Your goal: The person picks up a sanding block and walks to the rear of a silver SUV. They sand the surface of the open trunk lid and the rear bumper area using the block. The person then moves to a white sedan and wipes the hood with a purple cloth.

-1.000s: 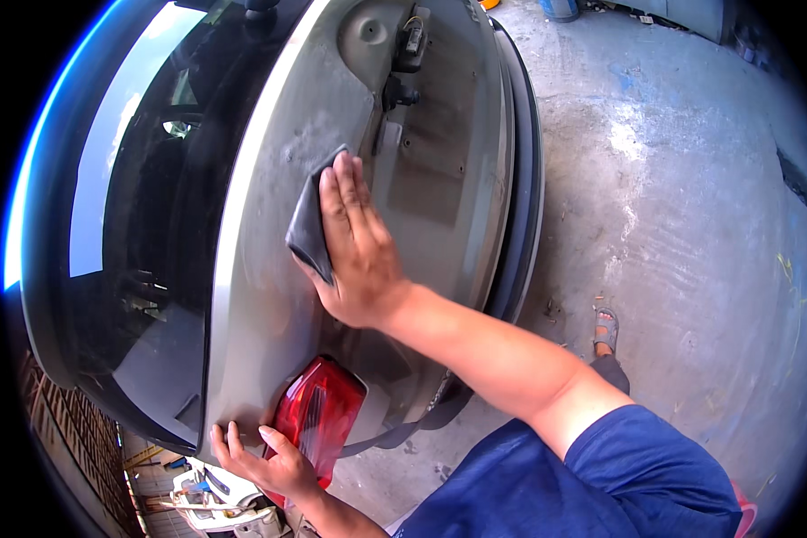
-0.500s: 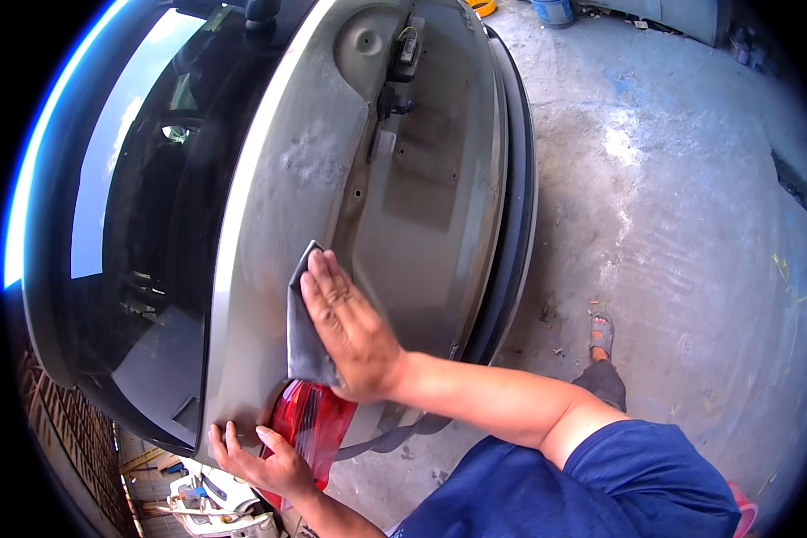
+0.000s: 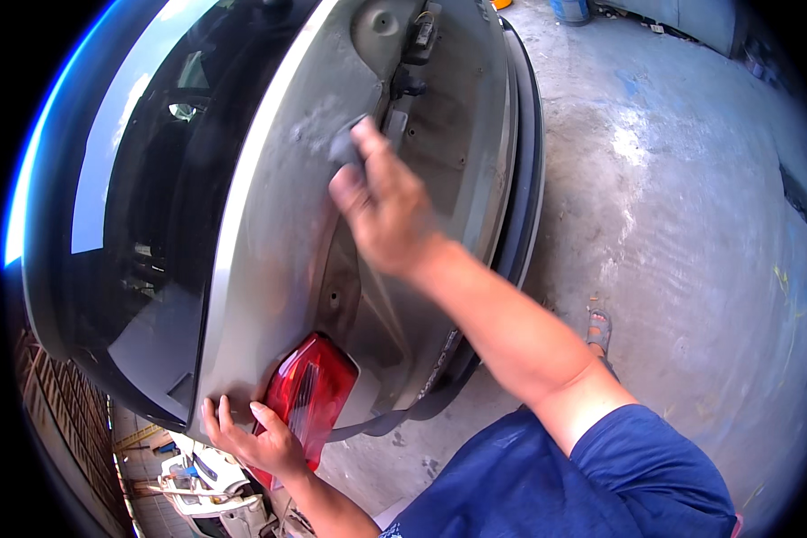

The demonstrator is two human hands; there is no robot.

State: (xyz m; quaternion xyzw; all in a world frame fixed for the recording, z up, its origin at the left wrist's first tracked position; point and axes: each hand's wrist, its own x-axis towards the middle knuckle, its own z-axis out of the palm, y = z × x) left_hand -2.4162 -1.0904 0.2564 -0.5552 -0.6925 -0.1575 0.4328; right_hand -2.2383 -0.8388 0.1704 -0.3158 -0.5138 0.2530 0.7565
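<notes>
A bare, dull grey-beige car tailgate [image 3: 264, 242] curves away in front of me. Higher on it, beside a scuffed, matte patch [image 3: 309, 125], my right hand [image 3: 390, 211] grips a grey sheet that looks like sandpaper [image 3: 344, 145]. That hand and the sheet are blurred by motion, and the fingers partly cover the sheet. My left hand [image 3: 255, 439] lies at the tailgate's lower left corner, fingers spread and fingertips against the panel. Its palm is over the red tail light [image 3: 318, 381], whose lower part it partly hides.
Dark rear glass [image 3: 157, 242] borders the panel on the left. Fittings and a loose wire [image 3: 421, 34] sit in the recess. The dark bumper edge [image 3: 531, 170] runs along the right. Beyond lies stained concrete floor [image 3: 672, 251]; white car parts [image 3: 215, 489] stand lower left.
My right hand has slid the sheet up the panel, away from the tail light, and now grips it with bent fingers instead of lying flat. My left hand stays at the corner.
</notes>
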